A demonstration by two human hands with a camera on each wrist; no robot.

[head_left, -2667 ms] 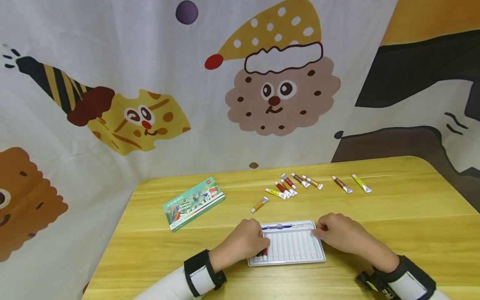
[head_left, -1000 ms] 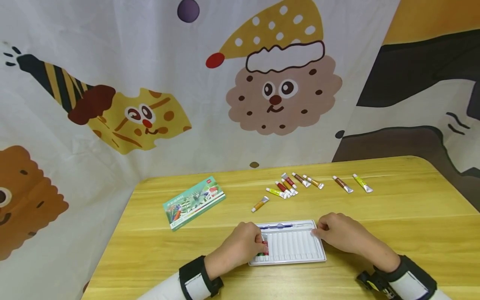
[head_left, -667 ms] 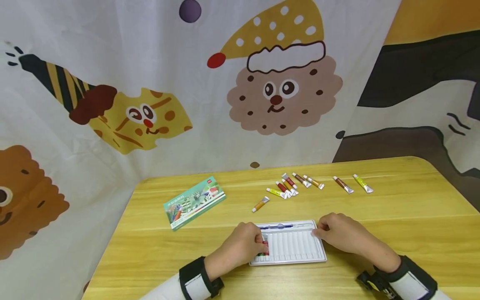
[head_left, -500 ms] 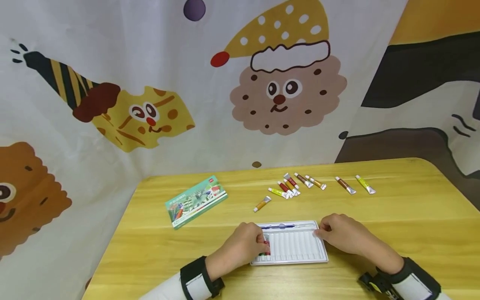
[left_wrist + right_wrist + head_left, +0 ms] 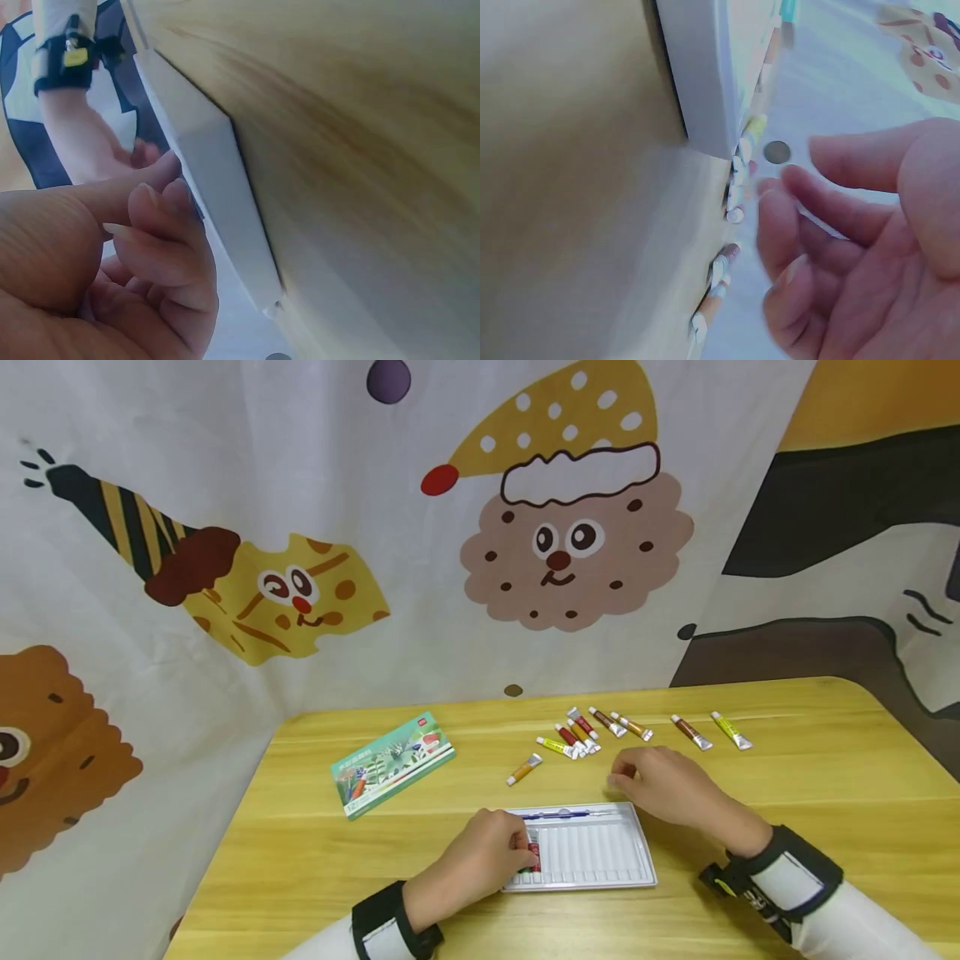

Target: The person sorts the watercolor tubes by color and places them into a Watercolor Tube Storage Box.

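Note:
A white plastic tray [image 5: 600, 852] with narrow slots lies near the table's front, a blue paintbrush [image 5: 558, 815] along its far side. My left hand [image 5: 480, 860] is over the tray's left end, thumb and fingertips pinching a red paint tube [image 5: 534, 852] in a slot. Part of a green tube shows beneath these fingers; the rest is hidden. In the left wrist view the fingers curl at the tray's edge. My right hand [image 5: 667, 785] hovers beyond the tray's far right corner, holding nothing. Its thumb and forefinger stand apart in the right wrist view.
Several paint tubes [image 5: 570, 737] lie grouped behind the tray. An ochre tube [image 5: 524, 769] is nearer, while a brown tube [image 5: 691, 732] and a yellow tube [image 5: 731, 729] lie farther right. A green illustrated box [image 5: 393, 764] sits at the left. A printed curtain hangs behind the table.
My right hand has left the tray's right edge and moved away from me, slightly left, toward the loose tubes. The left hand stays at the red tube, shifted only slightly.

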